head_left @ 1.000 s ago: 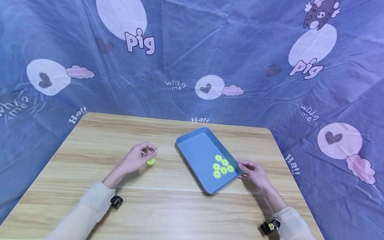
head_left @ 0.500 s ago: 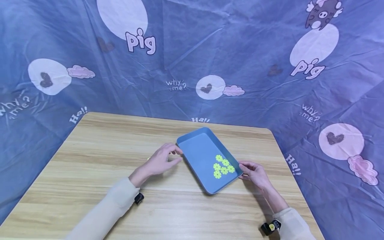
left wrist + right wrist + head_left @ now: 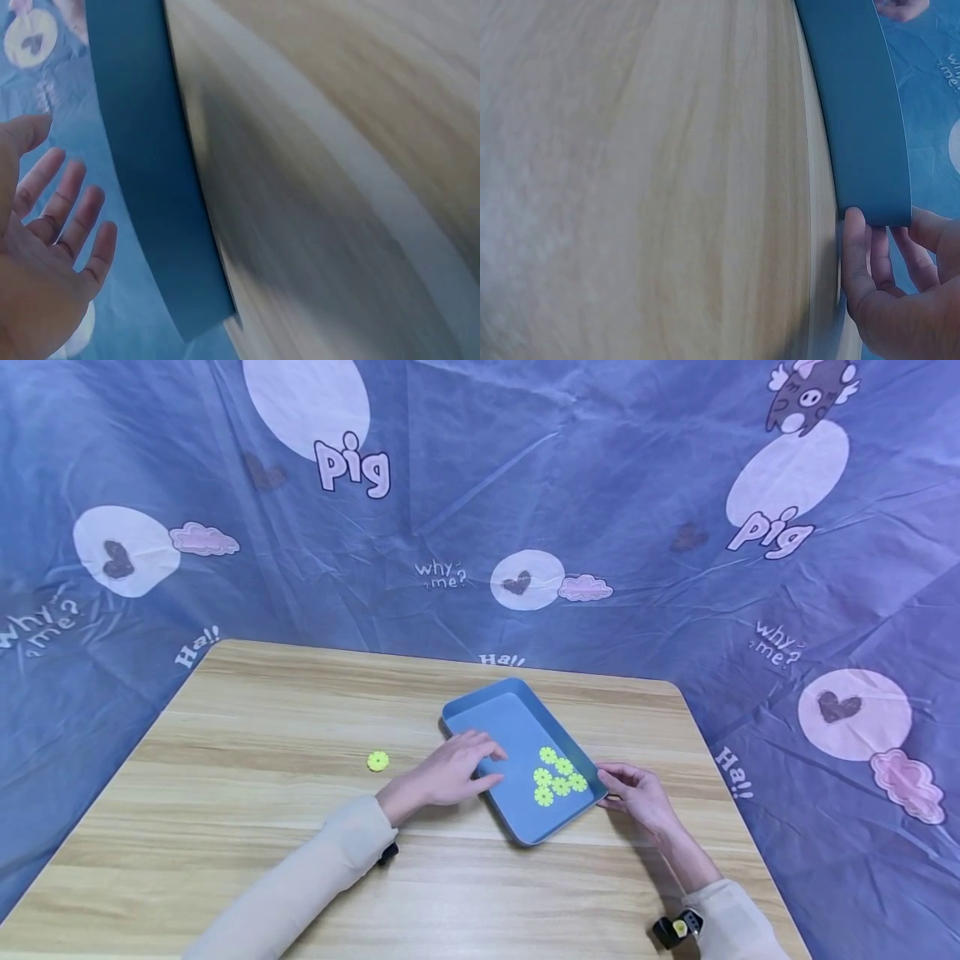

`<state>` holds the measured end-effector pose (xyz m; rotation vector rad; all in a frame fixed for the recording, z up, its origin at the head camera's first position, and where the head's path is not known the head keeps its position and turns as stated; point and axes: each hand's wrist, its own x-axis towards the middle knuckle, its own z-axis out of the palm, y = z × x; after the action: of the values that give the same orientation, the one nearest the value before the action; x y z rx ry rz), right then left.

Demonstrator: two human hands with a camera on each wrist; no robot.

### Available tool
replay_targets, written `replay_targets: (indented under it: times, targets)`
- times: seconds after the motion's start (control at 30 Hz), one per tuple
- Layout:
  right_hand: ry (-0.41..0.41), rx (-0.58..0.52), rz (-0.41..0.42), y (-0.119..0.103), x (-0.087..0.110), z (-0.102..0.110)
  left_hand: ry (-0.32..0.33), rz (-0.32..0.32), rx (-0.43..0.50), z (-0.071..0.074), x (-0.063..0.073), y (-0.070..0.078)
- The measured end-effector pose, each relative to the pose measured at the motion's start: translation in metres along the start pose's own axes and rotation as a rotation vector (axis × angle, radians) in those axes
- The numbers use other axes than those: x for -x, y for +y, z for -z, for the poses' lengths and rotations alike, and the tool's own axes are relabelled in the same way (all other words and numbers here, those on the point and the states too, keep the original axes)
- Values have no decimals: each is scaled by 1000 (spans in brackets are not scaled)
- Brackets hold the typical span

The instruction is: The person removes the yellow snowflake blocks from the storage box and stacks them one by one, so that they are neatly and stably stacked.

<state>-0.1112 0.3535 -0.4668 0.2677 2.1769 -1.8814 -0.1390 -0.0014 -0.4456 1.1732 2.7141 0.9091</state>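
Note:
A shallow blue-grey tray (image 3: 502,714) lies at a slant on the wooden table. Several yellow-green flower-shaped pieces (image 3: 560,786) are grouped inside it, near its right corner. Over the tray's left long side reaches my left hand (image 3: 450,772), thumb and fingers apart and nothing between them. The left wrist view has this hand (image 3: 45,277) with spread fingers beside the tray's outer wall (image 3: 150,150). My right hand (image 3: 637,793) pinches the tray's right corner; in the right wrist view its thumb is at the rim and a fingertip (image 3: 853,217) at the lower edge.
One more flower-shaped piece (image 3: 378,761) lies on the table (image 3: 300,693), left of the tray. A blue printed cloth (image 3: 442,510) hangs behind and around the table. Dark wrist devices (image 3: 677,928) sit under both sleeves.
My left hand has moved right, from beside the lone flower-shaped piece to over the tray's left side, leaving that piece on the table. My right hand and the tray have stayed put.

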Motion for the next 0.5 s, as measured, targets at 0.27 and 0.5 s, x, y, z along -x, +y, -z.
replay_targets:
  times: [0.27,0.5]
  targets:
    - [0,11,-8,0,1,2,-82,-22,-106,-17,-19,13]
    - [8,7,-5,0,1,1,-123,-47,-179,-29,-37,18]
